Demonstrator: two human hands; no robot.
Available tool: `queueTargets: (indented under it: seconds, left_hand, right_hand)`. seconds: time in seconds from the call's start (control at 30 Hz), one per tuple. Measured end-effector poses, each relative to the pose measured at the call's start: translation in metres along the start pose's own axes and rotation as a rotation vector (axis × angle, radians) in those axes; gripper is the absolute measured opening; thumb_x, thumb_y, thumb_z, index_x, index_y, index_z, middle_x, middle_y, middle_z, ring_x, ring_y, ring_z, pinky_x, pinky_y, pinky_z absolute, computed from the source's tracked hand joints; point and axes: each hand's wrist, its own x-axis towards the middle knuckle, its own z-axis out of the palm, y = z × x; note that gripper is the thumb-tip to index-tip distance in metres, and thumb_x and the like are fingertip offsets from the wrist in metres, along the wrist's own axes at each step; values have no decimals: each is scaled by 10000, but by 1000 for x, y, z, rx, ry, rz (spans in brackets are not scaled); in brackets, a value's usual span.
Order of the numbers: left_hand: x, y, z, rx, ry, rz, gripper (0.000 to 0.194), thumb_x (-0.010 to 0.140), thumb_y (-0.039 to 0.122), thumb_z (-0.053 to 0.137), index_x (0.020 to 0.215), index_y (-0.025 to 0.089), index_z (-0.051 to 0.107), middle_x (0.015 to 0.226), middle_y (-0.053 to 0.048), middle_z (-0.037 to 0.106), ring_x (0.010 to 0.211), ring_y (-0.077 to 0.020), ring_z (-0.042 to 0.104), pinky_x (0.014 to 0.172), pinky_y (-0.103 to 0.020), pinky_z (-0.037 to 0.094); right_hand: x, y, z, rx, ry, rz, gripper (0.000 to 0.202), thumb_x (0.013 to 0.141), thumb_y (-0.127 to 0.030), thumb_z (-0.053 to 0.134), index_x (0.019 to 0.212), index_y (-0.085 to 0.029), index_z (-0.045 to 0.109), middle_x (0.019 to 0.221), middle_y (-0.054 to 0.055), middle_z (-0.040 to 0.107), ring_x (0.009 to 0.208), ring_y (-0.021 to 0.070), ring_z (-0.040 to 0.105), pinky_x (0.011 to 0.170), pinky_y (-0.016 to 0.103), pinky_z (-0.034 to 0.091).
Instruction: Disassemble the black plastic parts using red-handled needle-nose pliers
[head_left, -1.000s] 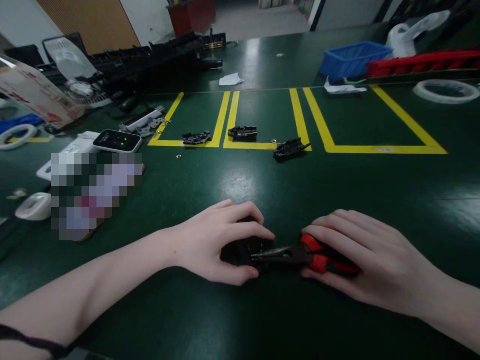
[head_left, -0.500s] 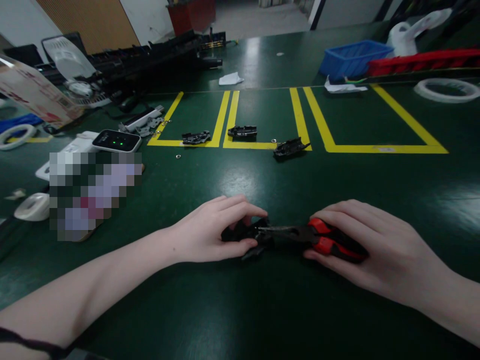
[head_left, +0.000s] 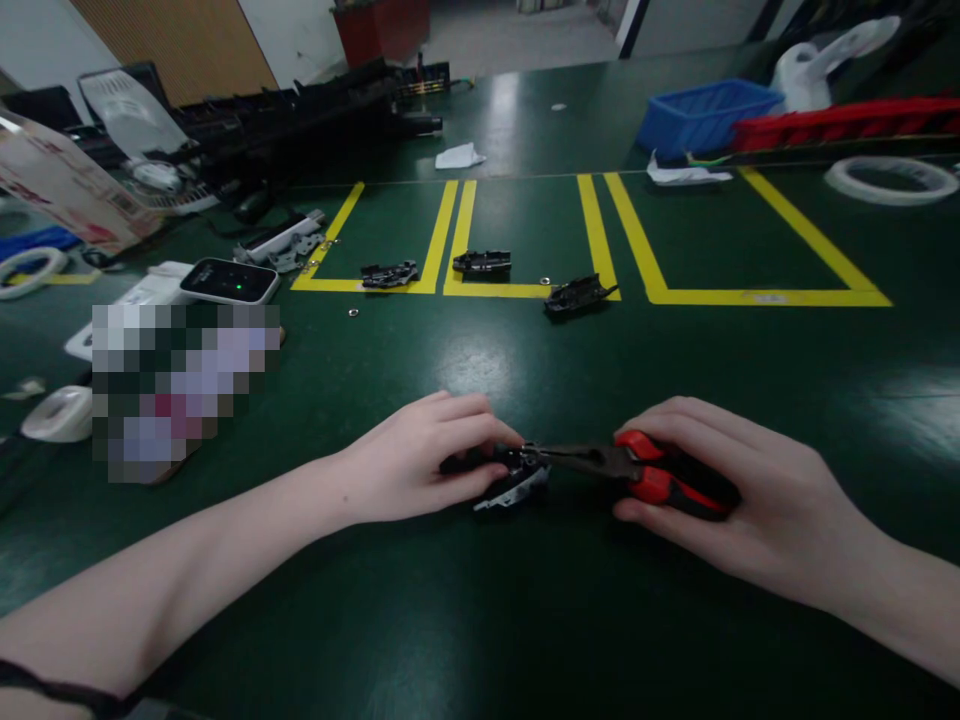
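Note:
My left hand (head_left: 435,450) pinches a small black part (head_left: 517,483) between thumb and fingers, low over the green table. A pale grey edge shows along the part's near side. My right hand (head_left: 739,490) is wrapped round the red and black handles of long-nosed pliers (head_left: 611,461). The pliers point left, and their tips meet the black part close to my left fingertips. Whether the jaws grip anything is too small to tell. Farther back lie three similar dark parts: one at the left (head_left: 390,275), one in the middle (head_left: 482,262) and one at the right (head_left: 579,295).
Yellow tape (head_left: 765,298) marks areas on the green table (head_left: 480,620). At the left are a white device with a black top (head_left: 230,281), a blurred-out object and a fan (head_left: 131,115). A blue bin (head_left: 705,115) and a tape ring (head_left: 891,181) are at the back right.
The black part has tilted in my left hand, so that its pale grey edge now shows. The pliers' tips still meet it, and both hands have barely shifted.

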Motion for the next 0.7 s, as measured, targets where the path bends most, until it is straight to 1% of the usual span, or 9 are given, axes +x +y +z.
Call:
queueTargets:
  seconds: [0.13, 0.23, 0.4, 0.47, 0.6, 0.7]
  left_hand:
    - [0, -1, 0, -20, 7, 6, 205, 979, 166, 545, 1160, 162, 640, 1022, -43, 636, 912, -138, 615, 783, -255, 477]
    - [0, -2, 1, -34, 30, 17, 198, 976, 151, 540, 1142, 148, 648, 1011, -46, 630, 892, -129, 615, 759, -238, 483]
    - [-1, -1, 2, -37, 57, -6, 166, 983, 200, 524, 1071, 160, 659, 983, -47, 644, 852, -130, 614, 722, -239, 488]
    - [-1, 0, 2, -20, 69, -27, 154, 978, 237, 538, 1026, 164, 665, 944, -37, 655, 819, -128, 610, 719, -248, 480]
    - [-1, 2, 1, 35, 88, -40, 147, 963, 268, 565, 992, 174, 674, 766, 19, 638, 695, -108, 580, 730, -268, 452]
    - [-2, 3, 1, 44, 114, -49, 148, 968, 263, 550, 995, 183, 672, 730, 34, 644, 659, -104, 577, 742, -279, 451]
  right_hand:
    - [0, -2, 1, 5, -1, -8, 358, 885, -517, 655, 1095, -237, 579, 953, 58, 652, 799, 217, 650, 616, 347, 551]
    - [0, -2, 1, 16, 0, -12, 361, 887, -519, 651, 1093, -230, 585, 955, 62, 657, 803, 218, 653, 621, 347, 553]
    - [1, -1, 0, 9, 8, -17, 361, 873, -505, 672, 1087, -224, 601, 949, 61, 667, 794, 215, 659, 605, 332, 557]
    - [1, -1, -1, 3, 15, -22, 354, 875, -501, 671, 1083, -223, 603, 948, 64, 668, 794, 219, 662, 604, 335, 560]
    - [0, -1, 0, 9, 5, -23, 343, 887, -494, 657, 1099, -232, 599, 955, 67, 670, 795, 221, 665, 606, 352, 570]
    - [-1, 0, 1, 11, -12, -26, 358, 885, -499, 660, 1123, -239, 594, 966, 66, 675, 815, 225, 668, 625, 368, 578]
